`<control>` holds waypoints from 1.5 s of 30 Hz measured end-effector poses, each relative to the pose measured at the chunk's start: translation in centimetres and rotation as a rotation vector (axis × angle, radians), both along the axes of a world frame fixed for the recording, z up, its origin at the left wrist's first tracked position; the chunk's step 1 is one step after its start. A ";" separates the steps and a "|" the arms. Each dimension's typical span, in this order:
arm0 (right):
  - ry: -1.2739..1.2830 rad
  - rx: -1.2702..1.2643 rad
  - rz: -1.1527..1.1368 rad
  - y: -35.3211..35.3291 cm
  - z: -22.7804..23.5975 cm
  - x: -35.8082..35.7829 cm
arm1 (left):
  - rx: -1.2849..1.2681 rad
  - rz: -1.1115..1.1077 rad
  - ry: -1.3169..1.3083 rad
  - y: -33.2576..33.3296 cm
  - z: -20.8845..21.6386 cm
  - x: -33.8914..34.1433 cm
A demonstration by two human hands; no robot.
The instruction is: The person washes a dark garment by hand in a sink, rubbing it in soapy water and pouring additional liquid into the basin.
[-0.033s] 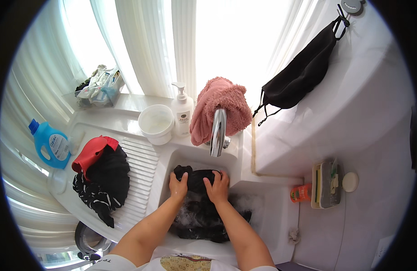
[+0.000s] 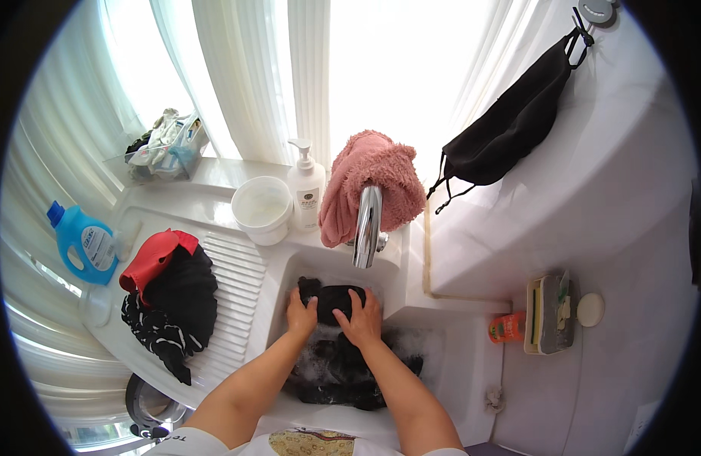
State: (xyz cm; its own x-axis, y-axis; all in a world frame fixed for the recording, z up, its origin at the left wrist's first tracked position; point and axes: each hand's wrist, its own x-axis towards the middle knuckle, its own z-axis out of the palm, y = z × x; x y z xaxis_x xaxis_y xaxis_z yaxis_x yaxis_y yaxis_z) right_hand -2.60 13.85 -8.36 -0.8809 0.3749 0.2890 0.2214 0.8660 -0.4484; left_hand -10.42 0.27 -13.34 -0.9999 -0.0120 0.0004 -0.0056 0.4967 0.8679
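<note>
1. Taking the sink (image 2: 288, 275) as a clock with 12 towards the window, the black cloth (image 2: 341, 298) is bunched inside it near 12, below the faucet (image 2: 369, 224).
2. The hands grip the cloth from both ends: the left hand (image 2: 301, 313) at the cloth's 9 o'clock, the right hand (image 2: 360, 319) at about 4. They are apart, thumbs inward, with the cloth between thumbs and fingers; how hard they squeeze, I cannot tell.
3. Towards 6 o'clock, a second dark garment (image 2: 339, 387) lies in sudsy water. The two pieces could tangle, since they lie close and look alike.
4. Suds could make the wet cloth slip, most likely if one hand loosens first.
5. The pink towel (image 2: 377, 163) hangs around the faucet at 12; a hard shake of the cloth could splash it.
6. At 11, the white tub (image 2: 263, 216) and pump bottle (image 2: 306, 197) stand near the rim; a wide left elbow might knock them.
7. At about 10, dark clothes (image 2: 189, 296) on the ribbed washboard (image 2: 236, 266) could catch drips.
</note>
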 end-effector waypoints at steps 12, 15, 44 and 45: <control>-0.472 -0.411 0.141 1.7 -5.4 -2.3 | 0.187 -0.165 -0.606 2.6 -0.4 -2.6; 0.096 -0.678 0.157 0.9 -1.5 -0.7 | 0.924 -0.017 -0.759 1.9 2.4 -2.0; 0.113 -0.285 0.061 -0.2 4.8 0.6 | 0.036 -0.029 0.036 0.3 10.9 1.6; 0.129 -0.160 -0.011 0.9 4.2 0.5 | -0.106 -0.057 0.114 -0.1 9.4 0.6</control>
State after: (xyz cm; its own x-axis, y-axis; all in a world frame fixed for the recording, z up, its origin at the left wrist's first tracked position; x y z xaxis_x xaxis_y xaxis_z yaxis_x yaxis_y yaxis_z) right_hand -2.15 14.70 -4.16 -0.8361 0.4345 0.3350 0.1624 0.7792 -0.6053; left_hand -9.78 0.15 -3.98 -0.9924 0.0512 0.1123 0.1210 0.5822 0.8040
